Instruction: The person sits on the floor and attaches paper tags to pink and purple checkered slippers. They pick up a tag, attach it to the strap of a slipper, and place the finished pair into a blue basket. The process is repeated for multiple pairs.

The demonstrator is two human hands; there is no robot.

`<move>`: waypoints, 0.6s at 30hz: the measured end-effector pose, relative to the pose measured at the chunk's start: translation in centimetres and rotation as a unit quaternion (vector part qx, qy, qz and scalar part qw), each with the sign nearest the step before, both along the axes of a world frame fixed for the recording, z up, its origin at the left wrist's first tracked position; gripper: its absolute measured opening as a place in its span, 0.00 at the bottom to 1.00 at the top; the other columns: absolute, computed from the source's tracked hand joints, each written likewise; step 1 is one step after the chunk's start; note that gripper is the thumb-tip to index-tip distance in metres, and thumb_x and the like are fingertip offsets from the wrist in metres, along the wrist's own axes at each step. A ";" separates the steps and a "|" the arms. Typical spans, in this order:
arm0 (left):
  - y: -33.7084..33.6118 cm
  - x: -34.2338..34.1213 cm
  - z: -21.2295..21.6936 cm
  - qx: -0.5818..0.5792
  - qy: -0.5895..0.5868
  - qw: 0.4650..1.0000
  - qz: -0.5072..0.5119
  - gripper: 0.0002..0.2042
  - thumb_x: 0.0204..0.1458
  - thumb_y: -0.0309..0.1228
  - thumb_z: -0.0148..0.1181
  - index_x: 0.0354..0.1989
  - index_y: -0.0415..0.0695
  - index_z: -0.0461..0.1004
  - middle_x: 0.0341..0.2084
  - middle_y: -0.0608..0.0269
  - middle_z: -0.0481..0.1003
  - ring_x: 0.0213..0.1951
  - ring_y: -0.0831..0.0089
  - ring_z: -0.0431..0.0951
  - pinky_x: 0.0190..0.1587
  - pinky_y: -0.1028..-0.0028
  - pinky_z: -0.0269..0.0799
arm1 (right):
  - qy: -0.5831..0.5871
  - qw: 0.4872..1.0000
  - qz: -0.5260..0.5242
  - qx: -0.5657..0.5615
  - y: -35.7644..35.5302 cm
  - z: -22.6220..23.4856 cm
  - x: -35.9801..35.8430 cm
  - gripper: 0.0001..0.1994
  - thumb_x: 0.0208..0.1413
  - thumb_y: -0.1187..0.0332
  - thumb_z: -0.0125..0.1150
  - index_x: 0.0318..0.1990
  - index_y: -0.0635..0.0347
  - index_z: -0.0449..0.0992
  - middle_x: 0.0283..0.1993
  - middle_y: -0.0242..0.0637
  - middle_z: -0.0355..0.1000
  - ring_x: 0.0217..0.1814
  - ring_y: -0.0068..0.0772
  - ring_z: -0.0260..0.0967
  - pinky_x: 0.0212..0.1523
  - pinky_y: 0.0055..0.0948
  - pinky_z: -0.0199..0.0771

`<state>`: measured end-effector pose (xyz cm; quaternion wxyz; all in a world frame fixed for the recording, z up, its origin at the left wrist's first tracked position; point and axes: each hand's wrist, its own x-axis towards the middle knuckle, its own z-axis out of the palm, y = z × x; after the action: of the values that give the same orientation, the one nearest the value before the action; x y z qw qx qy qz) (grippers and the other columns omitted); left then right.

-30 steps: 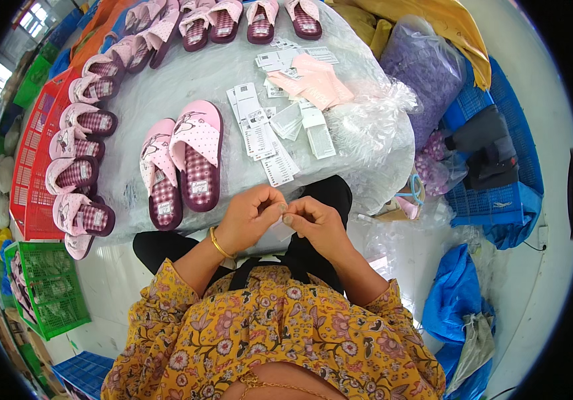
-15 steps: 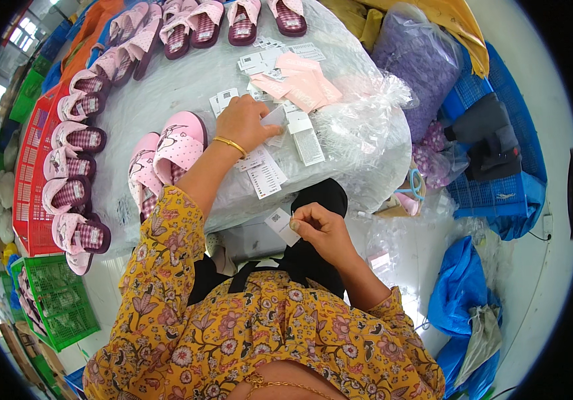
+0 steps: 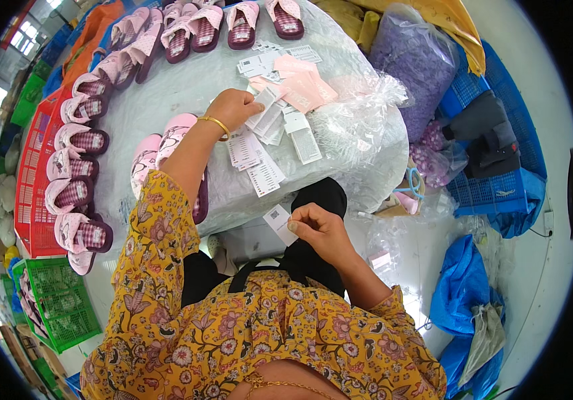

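Note:
My right hand (image 3: 318, 229), in front of the table edge, pinches a small white paper tag (image 3: 278, 223) with a dark square code printed on it. Over the table, my left hand (image 3: 232, 110) has thumb and fingertips closed on a white tag (image 3: 266, 105) at the edge of a loose pile. More printed white tags (image 3: 264, 175) are spread nearer me, and pink cards (image 3: 305, 85) overlap behind them. A pair of pink slippers (image 3: 178, 127) with dark soles lies under my left forearm, which hides part of them.
Pink checked slippers (image 3: 76, 195) line the table's left and far edges. The table (image 3: 140, 100) wears clear plastic. Crumpled plastic bags (image 3: 353, 120) lie at its right. Beyond stand a bag of purple items (image 3: 412, 67) and a blue crate (image 3: 490, 193); red (image 3: 30, 193) and green crates (image 3: 60, 303) are left.
My left hand has shifted slightly left and away from me, uncovering more white tags beneath it. My right hand keeps its tag in nearly the same place.

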<state>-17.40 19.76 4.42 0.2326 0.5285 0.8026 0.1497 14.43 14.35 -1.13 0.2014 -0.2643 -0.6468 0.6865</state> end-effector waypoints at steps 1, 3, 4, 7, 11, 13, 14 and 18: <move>-0.2 0.0 -0.4 0.057 0.015 0.998 -0.003 0.17 0.52 0.42 0.61 0.25 0.38 0.76 0.23 0.58 0.75 0.26 0.67 0.73 0.31 0.69 0.67 | 0.002 0.999 0.001 0.039 0.0 0.1 0.0 0.03 0.57 0.73 0.62 0.35 0.62 0.75 0.29 0.22 0.69 0.28 0.10 0.62 0.30 0.15 0.63; -1.2 0.0 -1.9 0.170 0.045 0.984 -0.006 0.18 0.53 0.44 0.57 0.24 0.40 0.77 0.26 0.52 0.76 0.30 0.59 0.76 0.34 0.64 0.69 | 0.019 0.999 0.002 0.040 -0.1 0.1 -0.2 0.03 0.57 0.73 0.62 0.35 0.62 0.75 0.30 0.23 0.69 0.28 0.11 0.62 0.30 0.16 0.63; -1.6 0.0 -2.4 0.220 0.067 0.973 -0.019 0.17 0.54 0.43 0.57 0.25 0.40 0.77 0.28 0.51 0.75 0.31 0.58 0.76 0.34 0.63 0.68 | 0.029 0.999 0.002 0.041 -0.1 0.2 -0.4 0.03 0.57 0.73 0.62 0.35 0.62 0.75 0.31 0.23 0.69 0.28 0.11 0.62 0.30 0.16 0.63; -2.7 0.8 -2.1 0.289 0.098 0.952 -0.032 0.15 0.54 0.41 0.58 0.29 0.38 0.76 0.30 0.51 0.74 0.32 0.59 0.75 0.35 0.63 0.67 | 0.003 0.999 0.015 -0.046 0.2 1.5 -0.5 0.05 0.57 0.73 0.63 0.39 0.62 0.75 0.33 0.24 0.70 0.29 0.11 0.62 0.30 0.15 0.63; -5.9 3.6 1.5 0.239 0.038 0.970 0.017 0.14 0.53 0.37 0.62 0.30 0.36 0.75 0.27 0.58 0.72 0.28 0.67 0.71 0.33 0.70 0.65 | 0.063 0.996 -0.004 -0.068 0.7 2.9 -1.0 0.12 0.57 0.75 0.63 0.48 0.63 0.71 0.33 0.27 0.72 0.30 0.11 0.64 0.30 0.14 0.65; -7.4 5.2 1.8 0.249 -0.027 0.968 0.023 0.12 0.52 0.35 0.64 0.29 0.36 0.75 0.25 0.61 0.71 0.27 0.71 0.70 0.32 0.72 0.65 | 0.051 0.997 -0.038 -0.053 1.2 4.3 -1.4 0.15 0.56 0.75 0.62 0.51 0.63 0.69 0.32 0.28 0.72 0.31 0.11 0.65 0.30 0.14 0.65; -8.3 6.3 2.0 0.250 -0.068 0.965 0.027 0.11 0.51 0.34 0.65 0.28 0.37 0.74 0.24 0.63 0.70 0.27 0.73 0.68 0.32 0.73 0.64 | 0.043 0.996 -0.057 -0.046 1.4 5.1 -1.5 0.17 0.56 0.76 0.62 0.52 0.63 0.68 0.32 0.28 0.72 0.31 0.11 0.65 0.31 0.14 0.65; -11.1 8.7 0.7 0.284 -0.151 0.946 0.047 0.15 0.48 0.36 0.69 0.25 0.36 0.72 0.21 0.61 0.68 0.26 0.71 0.67 0.30 0.70 0.63 | 0.078 0.988 -0.080 -0.109 2.5 6.2 -2.6 0.23 0.54 0.75 0.64 0.57 0.63 0.64 0.30 0.29 0.71 0.28 0.13 0.63 0.26 0.14 0.60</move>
<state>-8.71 8.67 5.09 0.1836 0.5060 0.7060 0.4602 11.86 16.86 5.05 0.2757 -0.2814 -0.5267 0.7532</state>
